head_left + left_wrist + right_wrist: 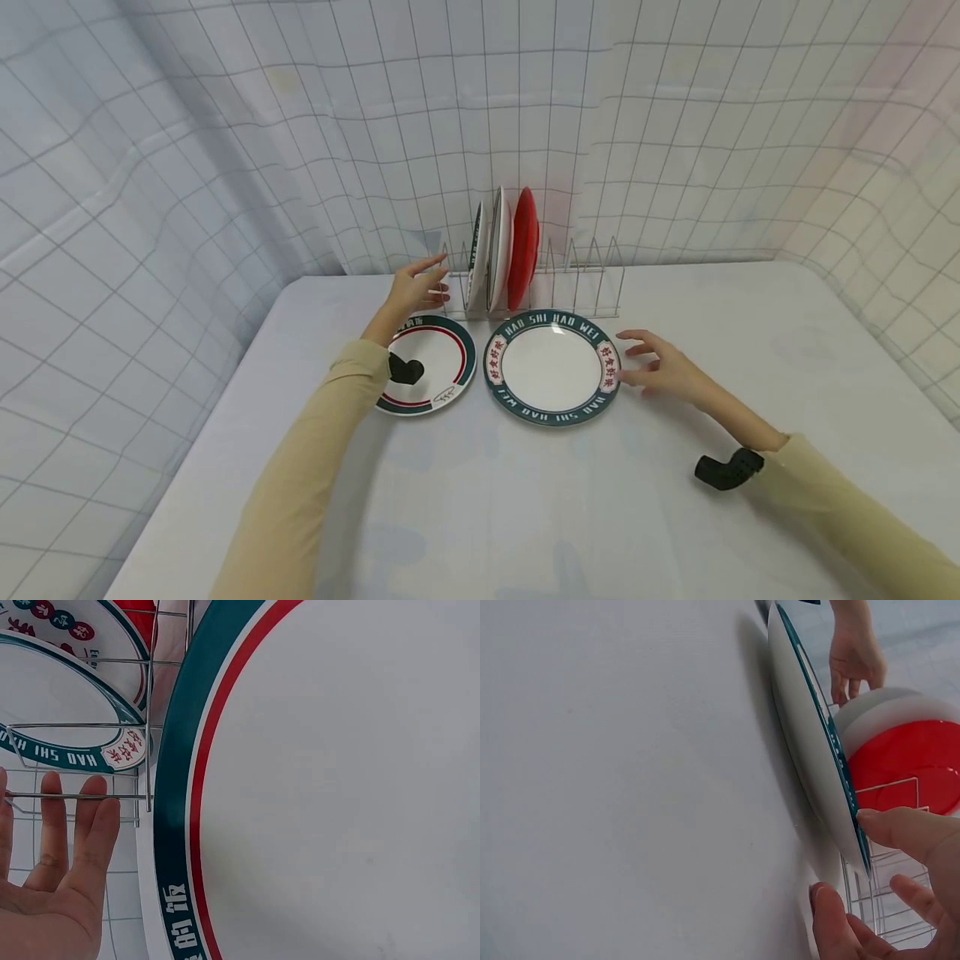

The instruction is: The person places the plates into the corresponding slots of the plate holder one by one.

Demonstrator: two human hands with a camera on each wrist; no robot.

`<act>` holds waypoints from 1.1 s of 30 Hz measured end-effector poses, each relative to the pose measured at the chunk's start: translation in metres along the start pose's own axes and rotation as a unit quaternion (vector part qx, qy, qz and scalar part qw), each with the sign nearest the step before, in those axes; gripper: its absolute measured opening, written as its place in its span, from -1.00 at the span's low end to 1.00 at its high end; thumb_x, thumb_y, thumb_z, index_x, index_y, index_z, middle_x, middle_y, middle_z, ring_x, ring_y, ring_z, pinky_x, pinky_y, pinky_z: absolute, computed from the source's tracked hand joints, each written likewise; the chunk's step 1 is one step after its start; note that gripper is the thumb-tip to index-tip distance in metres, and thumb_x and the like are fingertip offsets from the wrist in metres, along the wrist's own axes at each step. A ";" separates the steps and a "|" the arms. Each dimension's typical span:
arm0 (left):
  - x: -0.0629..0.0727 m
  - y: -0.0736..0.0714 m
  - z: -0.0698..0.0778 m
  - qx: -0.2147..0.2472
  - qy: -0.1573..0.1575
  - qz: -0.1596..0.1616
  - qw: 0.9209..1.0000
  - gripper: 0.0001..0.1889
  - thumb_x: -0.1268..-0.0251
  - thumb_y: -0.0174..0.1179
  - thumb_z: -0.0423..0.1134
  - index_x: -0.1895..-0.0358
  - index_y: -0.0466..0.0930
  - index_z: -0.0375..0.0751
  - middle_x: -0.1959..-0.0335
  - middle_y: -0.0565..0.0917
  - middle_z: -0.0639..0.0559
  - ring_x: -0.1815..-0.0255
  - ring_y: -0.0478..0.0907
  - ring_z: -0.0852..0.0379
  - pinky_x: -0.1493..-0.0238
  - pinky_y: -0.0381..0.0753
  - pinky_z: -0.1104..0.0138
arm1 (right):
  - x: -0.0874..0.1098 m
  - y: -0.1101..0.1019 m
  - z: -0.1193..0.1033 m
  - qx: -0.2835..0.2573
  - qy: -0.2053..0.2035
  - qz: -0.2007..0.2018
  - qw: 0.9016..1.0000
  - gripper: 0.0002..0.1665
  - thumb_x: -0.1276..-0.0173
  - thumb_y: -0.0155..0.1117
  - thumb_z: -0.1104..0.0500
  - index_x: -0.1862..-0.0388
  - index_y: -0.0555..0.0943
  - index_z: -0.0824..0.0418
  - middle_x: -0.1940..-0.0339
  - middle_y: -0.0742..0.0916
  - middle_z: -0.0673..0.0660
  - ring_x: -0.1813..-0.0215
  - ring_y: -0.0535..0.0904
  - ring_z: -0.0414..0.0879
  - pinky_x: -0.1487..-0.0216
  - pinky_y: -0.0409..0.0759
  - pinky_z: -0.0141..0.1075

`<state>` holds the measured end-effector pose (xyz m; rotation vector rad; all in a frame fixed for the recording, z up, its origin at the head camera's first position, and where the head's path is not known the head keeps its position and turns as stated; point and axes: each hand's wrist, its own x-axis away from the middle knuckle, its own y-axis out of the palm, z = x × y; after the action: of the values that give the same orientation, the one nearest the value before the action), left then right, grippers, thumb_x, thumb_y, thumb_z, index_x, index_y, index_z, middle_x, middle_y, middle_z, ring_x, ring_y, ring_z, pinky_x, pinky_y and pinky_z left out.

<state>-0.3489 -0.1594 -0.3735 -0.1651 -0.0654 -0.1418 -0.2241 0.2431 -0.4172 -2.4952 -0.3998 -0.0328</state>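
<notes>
My left hand is at the left end of the wire dish rack, with its fingers spread beside the end wires. In the left wrist view the fingertips overlap a rack wire; whether they press on it I cannot tell. Below that hand lies a plate with a green rim and red ring, partly covered by the wrist. A larger green-rimmed lettered plate lies flat beside it. My right hand is at this plate's right edge, fingers apart, one digit at the rim.
In the rack's left half stand a green-rimmed plate, a white plate and red dishware, all on edge. A white cloth covers the table. Behind hangs a white grid-patterned curtain. Black wrist devices are on both arms.
</notes>
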 end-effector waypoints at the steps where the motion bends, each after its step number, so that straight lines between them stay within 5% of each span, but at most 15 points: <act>1: -0.002 -0.001 -0.003 0.001 0.003 -0.001 1.000 -0.51 -0.37 0.16 -0.03 -0.35 0.43 0.10 0.31 0.67 -0.17 0.38 0.71 0.08 0.19 0.72 0.25 | 0.000 0.001 0.000 -0.005 -0.001 -0.002 1.000 -0.15 -0.24 0.39 0.12 -0.44 0.22 0.16 -0.25 0.43 0.48 0.24 0.61 -0.05 0.36 0.67 -0.29; 12: 0.011 0.002 0.015 -0.005 -0.026 -0.001 1.000 -0.51 -0.47 0.03 -0.18 -0.42 0.31 -0.07 0.07 0.55 -0.44 0.18 0.67 -0.18 -0.17 0.54 -0.09 | 0.000 0.014 -0.009 -0.037 -0.004 -0.036 0.999 -0.15 -0.25 0.38 0.13 -0.44 0.20 0.17 -0.28 0.37 0.52 0.26 0.64 -0.09 0.37 0.70 -0.25; 22: 0.010 0.004 0.016 -0.002 -0.028 -0.003 1.000 -0.51 -0.45 0.06 -0.19 -0.41 0.33 -0.06 0.27 0.61 -0.23 0.27 0.69 -0.08 -0.14 0.57 -0.05 | -0.007 0.025 -0.015 -0.032 0.011 -0.028 0.999 -0.16 -0.23 0.41 0.15 -0.43 0.24 0.20 -0.09 0.46 0.45 0.30 0.63 -0.12 0.42 0.70 -0.27; 30: 0.012 0.004 0.016 -0.002 -0.032 -0.004 0.999 -0.51 -0.47 0.04 -0.17 -0.42 0.31 -0.04 -0.08 0.49 -0.54 0.14 0.66 -0.18 -0.21 0.51 -0.08 | -0.014 0.028 -0.013 -0.028 0.027 -0.020 0.999 -0.07 -0.12 0.50 0.12 -0.43 0.25 0.17 -0.07 0.46 0.44 0.45 0.57 -0.13 0.46 0.66 -0.32; 33: 0.013 0.004 0.018 -0.002 -0.033 -0.004 0.999 -0.51 -0.47 0.04 -0.17 -0.42 0.31 -0.04 -0.06 0.50 -0.53 0.14 0.66 -0.19 -0.20 0.52 -0.08 | -0.015 0.028 -0.014 -0.028 0.032 -0.020 0.999 -0.03 -0.09 0.52 0.15 -0.43 0.24 0.17 -0.10 0.44 0.46 0.50 0.55 -0.14 0.48 0.63 -0.35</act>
<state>-0.3365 -0.1540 -0.3552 -0.1743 -0.1320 -0.1442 -0.2294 0.2093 -0.4234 -2.5328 -0.4276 -0.1422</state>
